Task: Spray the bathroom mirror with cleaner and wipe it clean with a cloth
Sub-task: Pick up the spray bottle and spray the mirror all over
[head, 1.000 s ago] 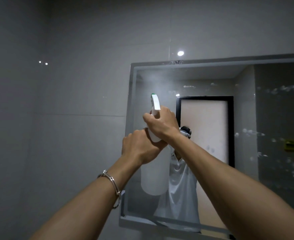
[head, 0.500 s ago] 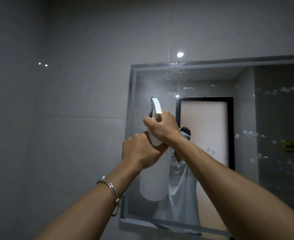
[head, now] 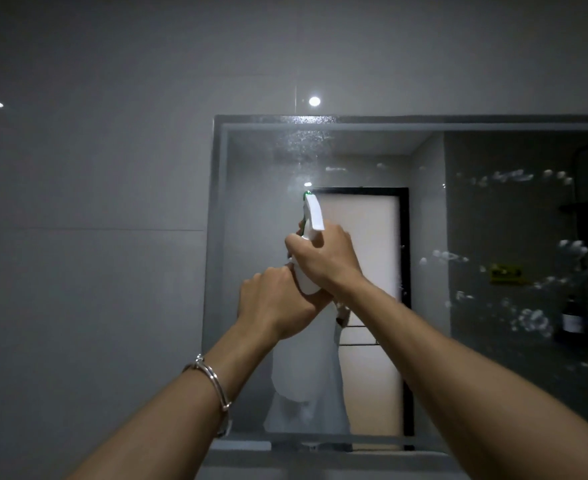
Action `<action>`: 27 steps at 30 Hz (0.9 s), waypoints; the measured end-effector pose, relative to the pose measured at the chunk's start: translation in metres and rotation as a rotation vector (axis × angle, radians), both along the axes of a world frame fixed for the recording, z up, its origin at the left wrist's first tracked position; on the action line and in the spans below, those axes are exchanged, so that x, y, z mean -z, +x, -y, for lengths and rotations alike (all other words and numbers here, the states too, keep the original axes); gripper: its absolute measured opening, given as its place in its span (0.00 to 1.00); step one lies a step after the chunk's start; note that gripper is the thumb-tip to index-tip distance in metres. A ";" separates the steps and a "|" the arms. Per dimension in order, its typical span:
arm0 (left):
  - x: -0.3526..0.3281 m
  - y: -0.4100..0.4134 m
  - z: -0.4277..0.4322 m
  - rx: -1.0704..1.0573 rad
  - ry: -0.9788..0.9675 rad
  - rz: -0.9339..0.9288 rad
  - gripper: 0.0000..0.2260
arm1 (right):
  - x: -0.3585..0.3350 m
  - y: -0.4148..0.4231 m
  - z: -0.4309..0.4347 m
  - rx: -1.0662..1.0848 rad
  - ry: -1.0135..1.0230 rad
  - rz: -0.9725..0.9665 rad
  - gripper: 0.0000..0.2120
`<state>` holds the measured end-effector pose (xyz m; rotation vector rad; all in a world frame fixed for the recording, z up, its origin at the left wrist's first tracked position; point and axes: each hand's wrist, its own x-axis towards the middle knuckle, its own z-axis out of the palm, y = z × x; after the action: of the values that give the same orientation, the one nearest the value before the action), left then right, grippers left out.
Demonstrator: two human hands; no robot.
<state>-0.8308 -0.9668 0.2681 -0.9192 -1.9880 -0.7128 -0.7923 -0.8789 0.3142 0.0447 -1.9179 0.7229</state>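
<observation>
Mirror (head: pixel 251 202) spattered, left hand (head: pixel 278 303), right hand (head: pixel 327 261), fingers clamped on spray bottle (head: pixel 313 213), yellow label (head: pixel 505 273) unreadable

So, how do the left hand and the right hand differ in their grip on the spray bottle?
The right hand holds the spray bottle high, at its trigger head; the left hand holds it lower, just beneath. The left wrist wears a bracelet; the right wrist is bare. Both grip the same bottle.

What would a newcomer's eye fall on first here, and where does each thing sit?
At centre, the left hand and the right hand above it grip a white spray bottle aimed up at the mirror. White blobs dot the mirror's right side, and a silver bracelet circles the left wrist.
</observation>
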 end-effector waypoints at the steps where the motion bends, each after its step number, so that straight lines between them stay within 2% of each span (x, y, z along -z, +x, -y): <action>1: 0.000 0.000 -0.003 0.033 0.007 0.000 0.22 | -0.002 0.004 -0.001 0.052 0.017 -0.002 0.15; 5: 0.000 0.003 -0.013 0.124 0.023 0.009 0.19 | -0.002 0.013 -0.005 0.239 0.045 0.014 0.14; 8: 0.003 0.004 -0.020 0.140 -0.007 -0.031 0.18 | 0.004 0.017 -0.010 0.259 0.024 -0.004 0.13; 14: 0.007 0.013 -0.034 0.200 -0.028 -0.047 0.29 | 0.012 0.033 -0.024 0.257 0.020 -0.028 0.09; 17: 0.009 0.023 -0.042 0.200 -0.042 -0.061 0.23 | 0.012 0.043 -0.032 0.261 0.024 -0.028 0.12; 21: 0.010 0.045 -0.062 0.187 -0.030 -0.030 0.24 | 0.010 0.064 -0.051 0.323 0.021 -0.023 0.13; 27: 0.005 0.087 -0.112 0.151 -0.064 -0.053 0.19 | 0.012 0.100 -0.107 0.203 -0.025 -0.048 0.11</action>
<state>-0.7441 -0.8551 0.2631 -1.1249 -1.9190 -0.7038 -0.6921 -0.7716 0.3018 -0.1449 -1.8359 0.6030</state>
